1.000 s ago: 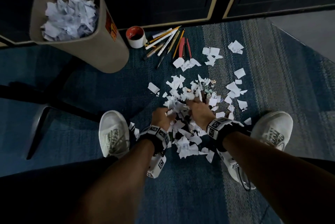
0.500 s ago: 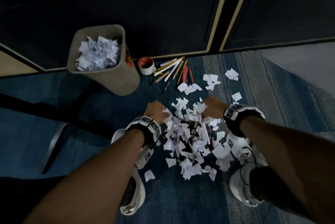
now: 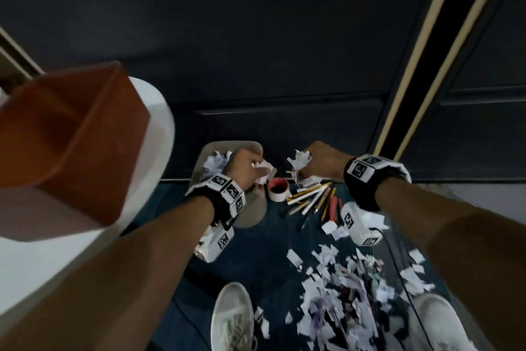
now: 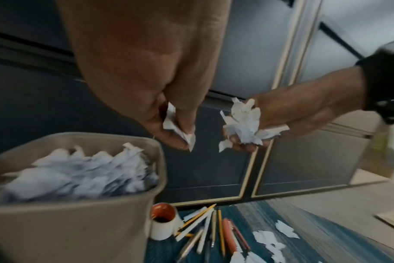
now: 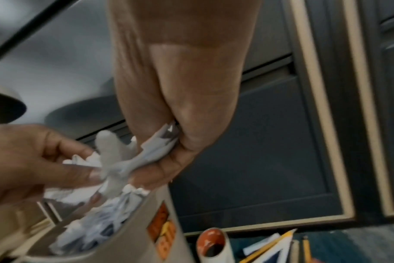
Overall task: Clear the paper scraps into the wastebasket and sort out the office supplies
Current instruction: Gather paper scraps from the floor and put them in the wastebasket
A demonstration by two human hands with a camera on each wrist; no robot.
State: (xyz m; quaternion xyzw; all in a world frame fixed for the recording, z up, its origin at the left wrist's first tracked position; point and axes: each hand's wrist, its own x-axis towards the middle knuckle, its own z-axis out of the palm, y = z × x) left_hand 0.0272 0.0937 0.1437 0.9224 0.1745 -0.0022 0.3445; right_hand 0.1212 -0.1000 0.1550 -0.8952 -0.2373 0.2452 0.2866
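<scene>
While the blue carpet [image 3: 159, 319] is lying beneath dark cabinet doors [image 3: 284, 52], a beige wastebasket [image 4: 79, 231] heaped with paper is standing on it, with a white cup [image 4: 162, 226] and pencils [image 4: 205, 224] lying just beside the wastebasket. Loose paper scraps [image 3: 341, 293] are being left on the carpet nearer the shoes. A crumpled wad is being gripped by the left hand [image 3: 242, 168] over the wastebasket's rim, and another wad [image 4: 243, 122] is being clutched by the right hand [image 3: 321, 163] beside the wastebasket, above the cup.
</scene>
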